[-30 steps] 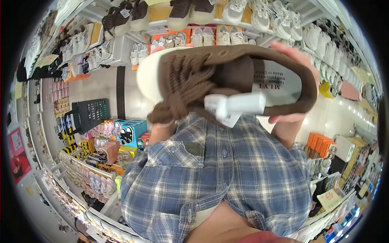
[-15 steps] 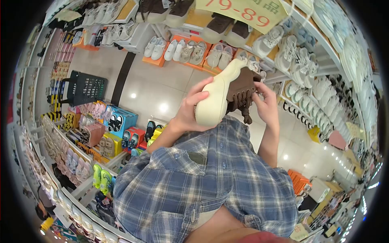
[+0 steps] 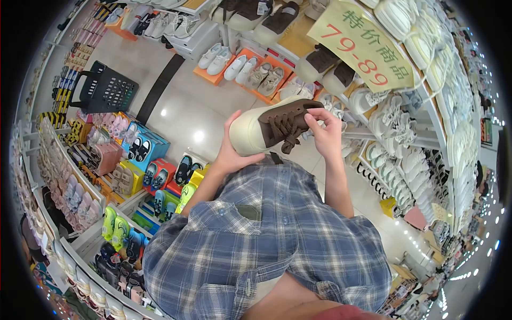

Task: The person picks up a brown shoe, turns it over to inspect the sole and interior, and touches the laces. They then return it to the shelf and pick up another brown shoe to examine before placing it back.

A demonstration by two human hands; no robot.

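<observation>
A brown lace-up shoe with a thick cream sole is held in front of my chest, its laces and upper facing up and its toe pointing left. My left hand wraps round the cream toe end, thumb underneath and fingers on the far side. At the opening end, my right hand pinches the brown upper near the collar between thumb and fingers. The laces hang in a knotted bunch over the shoe's near side.
A yellow price sign hangs from the shelf at the upper right. More brown shoes stand on that shelf. A dark basket is on the floor at the left. Children's shoes on coloured boxes fill the left display.
The shoe has rolled from showing its sole side to showing its laces and upper, and has shifted slightly left. Both hands still hold it. The view has turned, bringing the sign further in.
</observation>
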